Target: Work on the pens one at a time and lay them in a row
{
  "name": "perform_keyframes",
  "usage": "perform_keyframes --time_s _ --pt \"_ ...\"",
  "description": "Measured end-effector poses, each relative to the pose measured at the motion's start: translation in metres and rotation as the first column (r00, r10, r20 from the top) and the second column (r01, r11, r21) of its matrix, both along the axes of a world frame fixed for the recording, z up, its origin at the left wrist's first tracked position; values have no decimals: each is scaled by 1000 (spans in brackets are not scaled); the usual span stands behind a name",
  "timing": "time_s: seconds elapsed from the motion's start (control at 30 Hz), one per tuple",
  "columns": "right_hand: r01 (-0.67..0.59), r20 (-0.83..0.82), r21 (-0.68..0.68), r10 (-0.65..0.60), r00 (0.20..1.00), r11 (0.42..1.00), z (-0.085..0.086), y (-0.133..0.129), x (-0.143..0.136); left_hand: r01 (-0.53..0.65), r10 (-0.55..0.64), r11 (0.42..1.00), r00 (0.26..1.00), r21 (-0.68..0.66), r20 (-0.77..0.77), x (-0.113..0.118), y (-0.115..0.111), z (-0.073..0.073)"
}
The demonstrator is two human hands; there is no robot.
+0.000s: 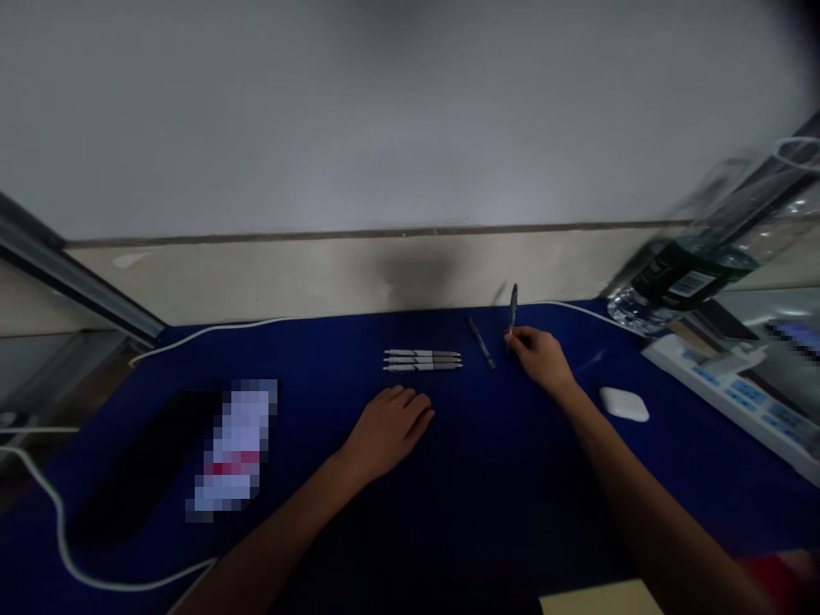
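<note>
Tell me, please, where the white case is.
In the head view, the white case sits at the right, between the right forearm and the power strip.

Honestly can't read a single word or number here: the clear bottle (636,309) has a dark green label (662,272) with a white barcode-looking patch (693,284), the power strip's (692,373) markings are too blurry, and the lit screen (236,440) is all pixelated.
</note>
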State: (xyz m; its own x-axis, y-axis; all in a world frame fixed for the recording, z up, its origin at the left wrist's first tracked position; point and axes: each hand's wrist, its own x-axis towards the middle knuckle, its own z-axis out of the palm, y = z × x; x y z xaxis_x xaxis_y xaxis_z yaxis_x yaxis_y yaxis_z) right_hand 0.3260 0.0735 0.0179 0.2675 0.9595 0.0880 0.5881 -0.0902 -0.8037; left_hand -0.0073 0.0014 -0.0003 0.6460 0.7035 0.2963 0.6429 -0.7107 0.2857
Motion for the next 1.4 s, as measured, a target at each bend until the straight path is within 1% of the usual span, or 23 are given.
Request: perform_keyframes --time_s 0.13,0.33,0.47,0.7,0.9,1.03,1.2,1.4 --pt "-31 76 -3 31 997 1000 3 -3 -5 -4 4 1000 1000 10 -6 0 0 1" --pt "-126 201 2 123 972 992 3 -7 -7 -5 5 1000 1000 6 -19 0 -1 2" --pt "-138 272 3 132 953 990 3 -7 -4 2 -2 1000 1000 23 -10 0 0 1" --pt "-170 244 -40 174 954 985 5 -6 -6 1 -1 1000 1000 31 15 0 0 1" --pt "-209 223 -29 210 952 977 5 -7 -9 8 -8 1000 1000 13 9 0 0 3" --pt "-227 235 -50 232 944 973 4 -8 -9 2 -2 1000 1000 9 5 0 0 2" --pt "-216 297 -22 213 931 976 4 -11 -17 -4 4 1000 1000 5 14 0 0 1" --pt "-255 425 -8 234 874 967 3 -17 -29 5 -4 1000 1000 27 -5 0 0 2"
